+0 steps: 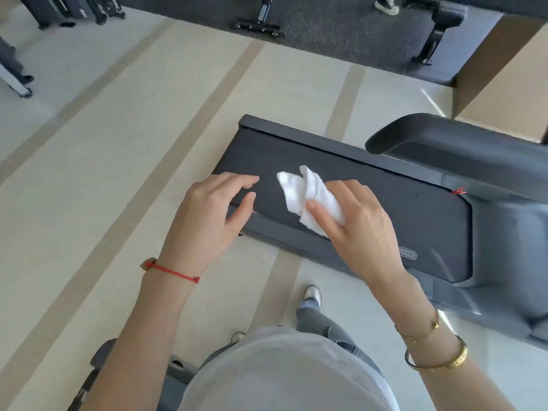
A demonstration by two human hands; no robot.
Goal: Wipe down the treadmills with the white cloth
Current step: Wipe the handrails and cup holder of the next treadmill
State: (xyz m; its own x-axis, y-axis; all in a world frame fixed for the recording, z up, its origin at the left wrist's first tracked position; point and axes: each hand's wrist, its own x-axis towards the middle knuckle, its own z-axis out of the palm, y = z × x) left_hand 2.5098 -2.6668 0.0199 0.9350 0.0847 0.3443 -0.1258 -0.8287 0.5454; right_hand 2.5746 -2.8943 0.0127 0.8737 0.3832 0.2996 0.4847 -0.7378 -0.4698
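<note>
A dark grey treadmill (394, 209) lies across the middle of the head view, its black belt running toward the upper left. My right hand (358, 223) holds a crumpled white cloth (308, 197) above the belt, the cloth sticking out past my thumb and fingers. My left hand (207, 215) hovers over the belt's near-left edge with its fingers spread and nothing in it. A dark padded handrail (439, 143) of the treadmill reaches in from the right, above the belt.
Pale floor with tan stripes (133, 143) surrounds the treadmill. Other dark gym machines (65, 10) stand at the top left, and a dark mat (326, 34) with equipment bases lies at the top. A brown cardboard box (504, 84) stands at the right. My own foot (312, 295) is near the treadmill's side.
</note>
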